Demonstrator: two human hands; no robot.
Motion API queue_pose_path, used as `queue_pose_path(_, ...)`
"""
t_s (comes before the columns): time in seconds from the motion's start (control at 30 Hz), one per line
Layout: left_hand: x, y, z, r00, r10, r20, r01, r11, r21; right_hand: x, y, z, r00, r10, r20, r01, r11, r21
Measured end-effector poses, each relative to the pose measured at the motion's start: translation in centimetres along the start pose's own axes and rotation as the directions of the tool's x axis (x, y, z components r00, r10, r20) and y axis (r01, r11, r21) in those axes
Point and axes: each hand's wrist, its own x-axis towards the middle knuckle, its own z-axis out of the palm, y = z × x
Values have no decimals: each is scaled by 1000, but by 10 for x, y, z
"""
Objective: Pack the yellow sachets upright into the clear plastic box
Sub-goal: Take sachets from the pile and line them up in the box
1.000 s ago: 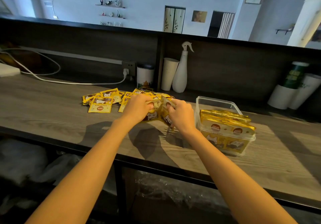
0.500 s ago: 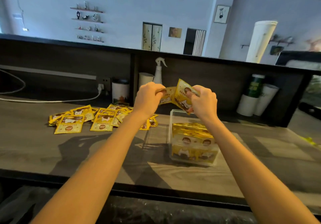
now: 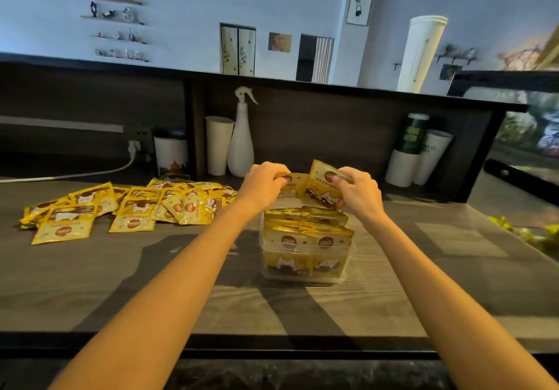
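A clear plastic box (image 3: 351, 264) stands on the wooden counter, holding several yellow sachets (image 3: 305, 238) upright in rows. Just above its far end, my left hand (image 3: 264, 184) pinches one yellow sachet (image 3: 295, 184) and my right hand (image 3: 360, 191) grips another yellow sachet (image 3: 322, 185), tilted, with its printed face toward me. The two held sachets overlap between my hands. A loose pile of yellow sachets (image 3: 133, 205) lies flat on the counter to the left of the box.
Along the dark back wall stand a white spray bottle (image 3: 241, 144), a white paper cup (image 3: 218, 144), a lidded canister (image 3: 171, 155) and stacked cups (image 3: 419, 150) at the right. A white cable (image 3: 69, 175) runs to a socket. The counter's front edge (image 3: 272, 341) is near me.
Both hands lifted sachets off the pile and carried them right, to above the box; since half a second ago they have dropped a little closer to it.
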Motion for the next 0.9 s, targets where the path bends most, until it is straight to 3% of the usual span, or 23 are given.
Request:
queue_pose_path(0.3, -1, 7, 1, 998, 53, -32, -55, 994, -96, 1, 7, 1, 996, 18, -92, -5, 990, 140)
queue_pose_path(0.47, -3, 4, 8, 988, 0, 153, -2, 1000, 13, -3, 5, 2, 998, 19, -54, -11, 990, 144)
queue_pose_path(0.67, -6, -2, 9, 944, -51, 327, 34, 998, 56, -8, 6, 3, 999, -23, 25, 23, 1000, -3)
queue_pose_path(0.9, 2, -6, 7, 884, -125, 450, 89, 991, 100, -5, 7, 6, 994, -46, 101, 40, 997, 67)
